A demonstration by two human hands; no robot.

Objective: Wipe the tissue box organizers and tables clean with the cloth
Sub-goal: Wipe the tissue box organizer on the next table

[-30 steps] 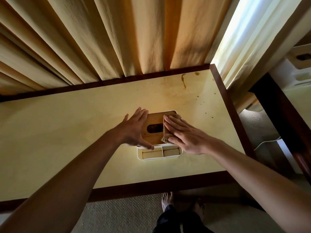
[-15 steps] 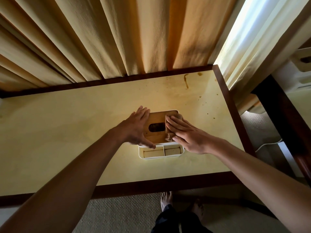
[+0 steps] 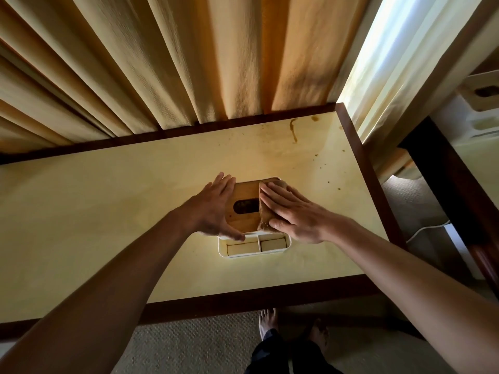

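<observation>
A white tissue box organizer (image 3: 253, 245) with a wooden lid (image 3: 244, 194) and an oval slot stands on the pale yellow table (image 3: 108, 211). My left hand (image 3: 213, 209) lies flat against the organizer's left side, thumb on its front rim. My right hand (image 3: 294, 211) presses a brown cloth (image 3: 266, 214) flat on the right half of the lid with straight fingers. Two front compartments of the organizer are in view.
Brown stains and specks (image 3: 293, 130) mark the table's far right corner. Curtains (image 3: 189, 63) hang just behind the table. A second table with another white organizer (image 3: 483, 95) stands at the right. My bare feet (image 3: 268, 323) are on the carpet below the front edge.
My right hand with the cloth has shifted slightly across the right part of the lid. The left hand stays against the organizer's side.
</observation>
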